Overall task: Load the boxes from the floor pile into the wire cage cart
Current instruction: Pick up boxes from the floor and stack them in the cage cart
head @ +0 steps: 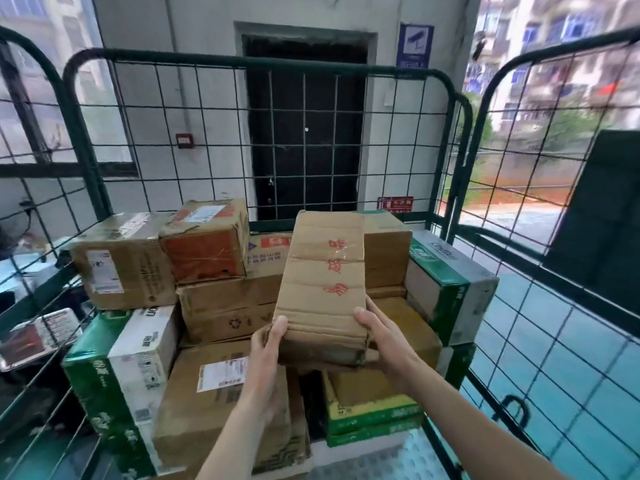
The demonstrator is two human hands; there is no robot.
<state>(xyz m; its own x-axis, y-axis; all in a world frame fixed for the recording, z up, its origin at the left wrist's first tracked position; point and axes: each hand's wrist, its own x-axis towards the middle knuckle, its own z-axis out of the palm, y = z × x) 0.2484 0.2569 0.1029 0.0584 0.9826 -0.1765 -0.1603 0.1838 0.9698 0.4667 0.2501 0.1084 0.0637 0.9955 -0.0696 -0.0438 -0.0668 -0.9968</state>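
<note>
I hold a long, flat brown cardboard box [323,282] with red characters above the load in the green wire cage cart [263,69]. My left hand [268,344] grips its near left corner, thumb on top. My right hand [377,336] grips the near right corner, thumb on top. The box points away from me, its far end over the stacked boxes. Inside the cart lie several boxes: a brown one [121,259] at the back left, an orange-sided one [204,240], a green and white one [128,372] at the front left, and a green and grey one [450,282] at the right.
The cart's wire walls rise at the left [41,216], back and right [540,209]. A patch of the metal cart floor [381,452] shows at the front. A dark door [304,133] stands behind the cart. The blue floor [561,348] lies to the right.
</note>
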